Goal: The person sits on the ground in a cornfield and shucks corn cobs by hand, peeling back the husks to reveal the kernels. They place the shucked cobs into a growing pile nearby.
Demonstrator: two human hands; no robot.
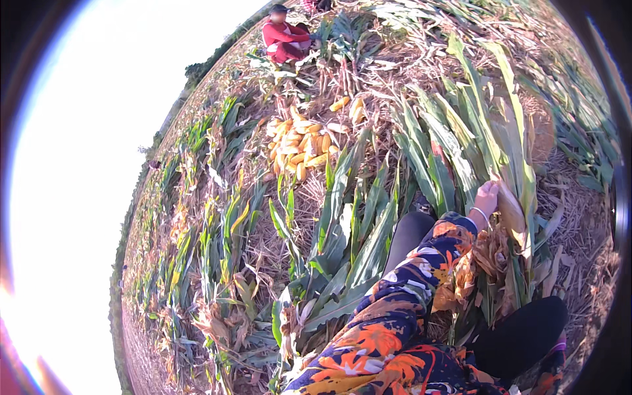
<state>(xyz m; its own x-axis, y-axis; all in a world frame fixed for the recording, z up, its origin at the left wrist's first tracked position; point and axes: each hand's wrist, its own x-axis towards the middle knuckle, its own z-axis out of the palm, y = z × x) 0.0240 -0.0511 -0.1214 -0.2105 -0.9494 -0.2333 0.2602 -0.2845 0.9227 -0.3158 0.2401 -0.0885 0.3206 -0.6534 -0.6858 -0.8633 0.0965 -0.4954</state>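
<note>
My left hand point(486, 198), with a pale bangle at its wrist and a floral sleeve behind it, is closed at the upper end of a maize ear in its husk point(512, 213). The ear hangs beside long green maize leaves point(469, 143). Dry, opened husks point(461, 281) lie below the wrist, between my dark-clad knees. My right hand is out of view.
A heap of husked yellow maize cobs point(298, 143) lies further off, with a few loose cobs point(339, 103) near it. Cut maize stalks point(227, 247) cover the ground at left. A person in red point(286, 37) sits beyond the heap.
</note>
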